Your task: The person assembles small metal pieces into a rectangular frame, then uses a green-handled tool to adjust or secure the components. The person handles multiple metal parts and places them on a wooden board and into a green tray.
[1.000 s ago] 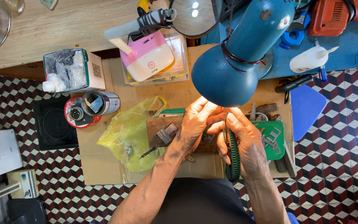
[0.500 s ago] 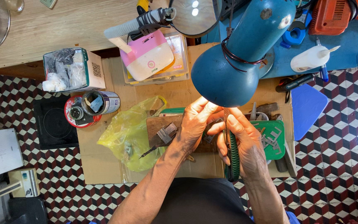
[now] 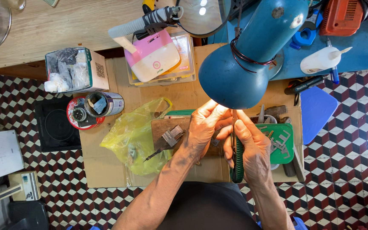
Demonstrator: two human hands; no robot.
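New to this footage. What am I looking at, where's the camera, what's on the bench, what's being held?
There is no machine here: a person works with two bare hands. The single view comes from a camera worn on the head, looking straight down.

The left hand and the right hand meet under a teal desk lamp, above a cardboard-covered work surface. The right hand grips a tool with dark green ribbed handles; its tip is hidden between the fingers. What the left hand pinches is too small to tell.

Around them lie a crumpled yellow plastic bag, a green tray of small metal pieces, a pink and white box and a round tin of odds and ends.
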